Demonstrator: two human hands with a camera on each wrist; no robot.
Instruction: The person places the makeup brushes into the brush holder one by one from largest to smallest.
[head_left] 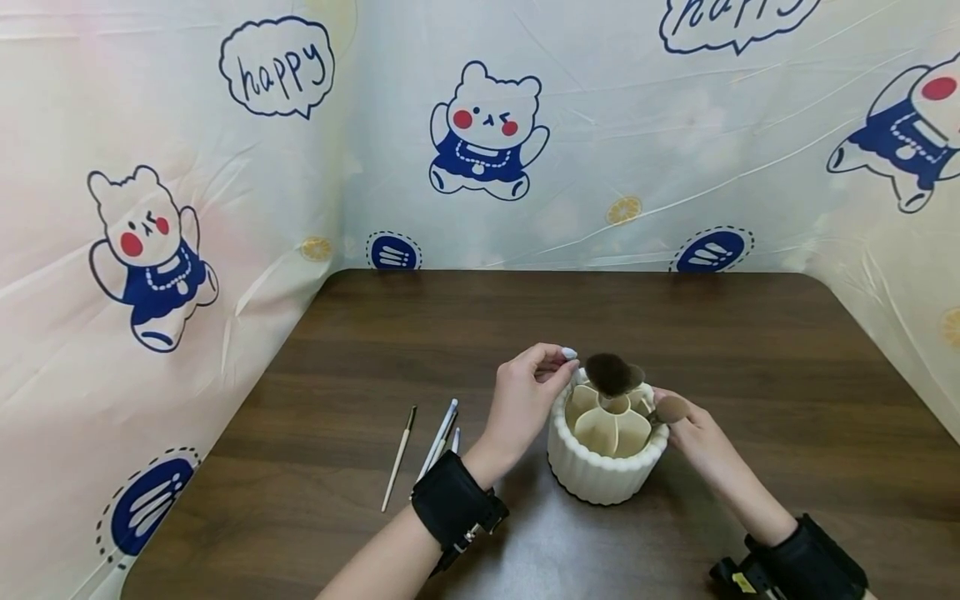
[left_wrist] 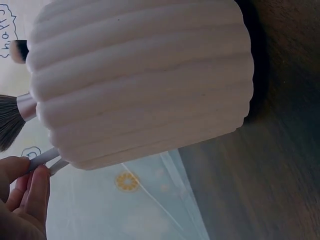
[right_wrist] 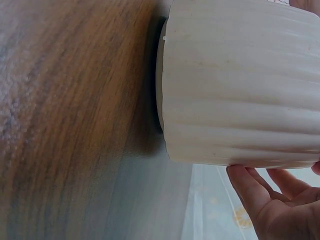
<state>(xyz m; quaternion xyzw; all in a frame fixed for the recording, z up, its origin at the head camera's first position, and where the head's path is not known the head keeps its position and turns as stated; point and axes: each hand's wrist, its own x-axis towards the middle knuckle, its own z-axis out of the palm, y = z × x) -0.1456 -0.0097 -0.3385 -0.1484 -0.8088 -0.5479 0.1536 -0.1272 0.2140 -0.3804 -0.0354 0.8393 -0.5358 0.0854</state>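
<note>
A cream ribbed brush holder (head_left: 607,475) with petal-shaped compartments stands upright on the table. My left hand (head_left: 528,396) is at its far left rim. In the left wrist view, thumb and fingers pinch a slim pale-handled makeup brush (left_wrist: 44,158) that reaches the rim; its lower part is hidden. Another thin handle (left_wrist: 59,166) shows beside it. My right hand (head_left: 693,425) holds the holder's right side, fingers (right_wrist: 245,187) against the ribbed wall. A fluffy dark makeup brush (head_left: 609,375) and a smaller tan-headed brush (head_left: 670,409) stick up out of the holder.
Left of the holder, a thin brush (head_left: 399,458) lies on the brown wooden table (head_left: 315,433). Several slim brushes (head_left: 442,433) lie beside it, partly behind the left forearm. A printed curtain (head_left: 600,125) encloses the table's back and sides.
</note>
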